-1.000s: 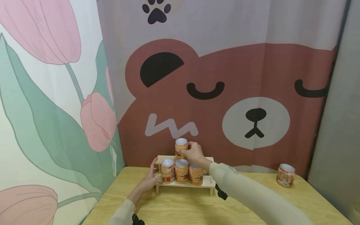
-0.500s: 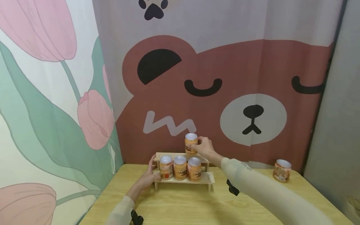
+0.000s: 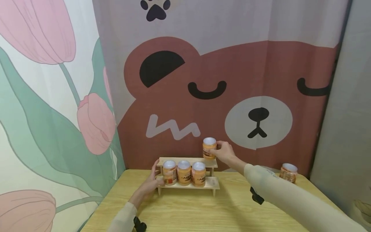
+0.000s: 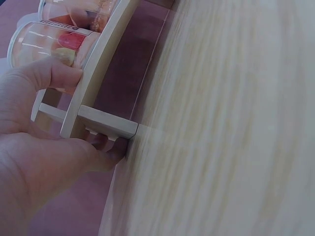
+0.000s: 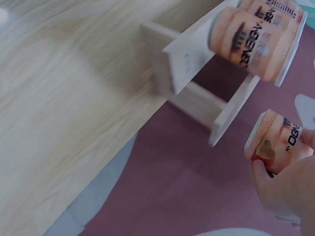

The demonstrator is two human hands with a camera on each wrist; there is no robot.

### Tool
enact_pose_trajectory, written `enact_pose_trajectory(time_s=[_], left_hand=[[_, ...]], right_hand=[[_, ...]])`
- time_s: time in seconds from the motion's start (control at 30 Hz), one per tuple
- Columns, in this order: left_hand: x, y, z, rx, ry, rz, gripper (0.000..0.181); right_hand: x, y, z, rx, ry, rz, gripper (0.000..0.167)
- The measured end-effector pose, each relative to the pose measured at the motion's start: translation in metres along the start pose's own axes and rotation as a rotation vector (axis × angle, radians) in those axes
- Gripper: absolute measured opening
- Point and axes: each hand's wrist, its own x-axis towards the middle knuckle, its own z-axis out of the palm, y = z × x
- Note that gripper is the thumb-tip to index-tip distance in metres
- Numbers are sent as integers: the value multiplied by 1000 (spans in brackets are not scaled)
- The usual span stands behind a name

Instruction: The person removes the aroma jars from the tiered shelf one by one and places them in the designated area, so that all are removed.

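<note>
A small wooden two-tier stand (image 3: 213,183) stands on the table; three orange-labelled jars (image 3: 184,173) with white lids stand side by side on its lower tier. My left hand (image 3: 149,185) grips the stand's left end. In the left wrist view, its thumb (image 4: 66,76) lies on the lower tier beside a jar (image 4: 54,44), with other fingers around the wooden end piece. With my right hand (image 3: 226,153) I hold another orange-labelled jar (image 3: 209,148) upright near the upper tier's right end. The right wrist view shows that jar (image 5: 275,142) apart from the stand.
A further orange-labelled jar (image 3: 288,173) stands at the table's back right, partly behind my right sleeve (image 3: 290,196). Behind the wooden table (image 3: 179,212) hangs a bear-patterned curtain (image 3: 246,71). A tulip-patterned curtain (image 3: 52,112) hangs on the left.
My right hand has moved to the right with its jar, from above the middle of the upper tier to its right end. The left hand keeps its hold on the stand.
</note>
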Motion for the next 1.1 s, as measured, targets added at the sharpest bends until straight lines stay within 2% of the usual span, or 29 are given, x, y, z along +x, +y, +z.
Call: enact_pose_trajectory(time_s=[0.23, 0.67, 0.83, 1.1], left_hand=[[-4, 2, -2, 6, 6, 12, 122], [-4, 2, -5, -9, 0, 10, 123], [-4, 2, -4, -11, -2, 17, 123], [-2, 2, 2, -22, -13, 18, 122]], right_hand=[[-8, 19, -22, -30, -7, -35, 54], [-26, 61, -60, 13, -43, -5, 67], [-38, 82, -74, -3, -33, -9, 66], [-58, 122, -95, -17, 12, 40, 76]])
